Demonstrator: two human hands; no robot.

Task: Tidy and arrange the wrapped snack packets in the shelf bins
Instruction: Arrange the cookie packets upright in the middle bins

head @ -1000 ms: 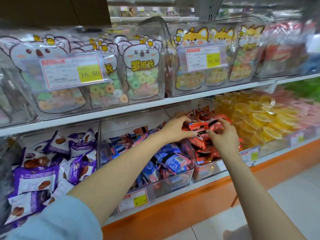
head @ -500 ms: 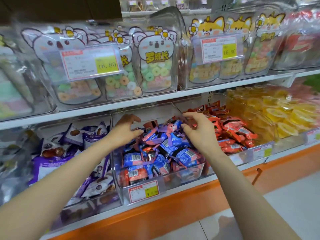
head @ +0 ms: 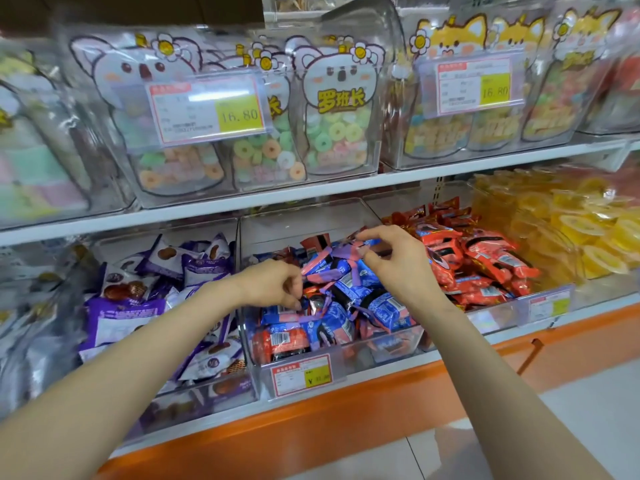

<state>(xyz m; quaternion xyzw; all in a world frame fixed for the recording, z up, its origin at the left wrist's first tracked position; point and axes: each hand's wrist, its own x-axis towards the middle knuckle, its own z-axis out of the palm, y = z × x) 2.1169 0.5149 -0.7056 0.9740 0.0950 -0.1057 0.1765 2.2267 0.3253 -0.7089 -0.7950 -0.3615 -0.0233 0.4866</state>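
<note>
Two hands: both over the clear plastic middle bin [head: 332,216].
Left bin: purple-and-white wrapped packets [head: 128,317].
Left hand [head: 273,287]: fingers curled into the pile; grip cannot be told.
Middle bin: heaped blue wrapped packets [head: 384,306] with pink ends.
Right hand [head: 398,268]: pinches the top packet [head: 358,247] by its pink end.
Right bin: red wrapped packets [head: 485,258].

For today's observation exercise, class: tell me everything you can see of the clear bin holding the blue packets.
The clear bin looks like rigid transparent plastic, open-topped and tall-backed. It stands on the lower shelf between purple packets and red packets. Inside lie heaped blue packets; a price label fronts it. The right hand pinches one wrapper; the left hand's curled fingers touch the heap.
</note>
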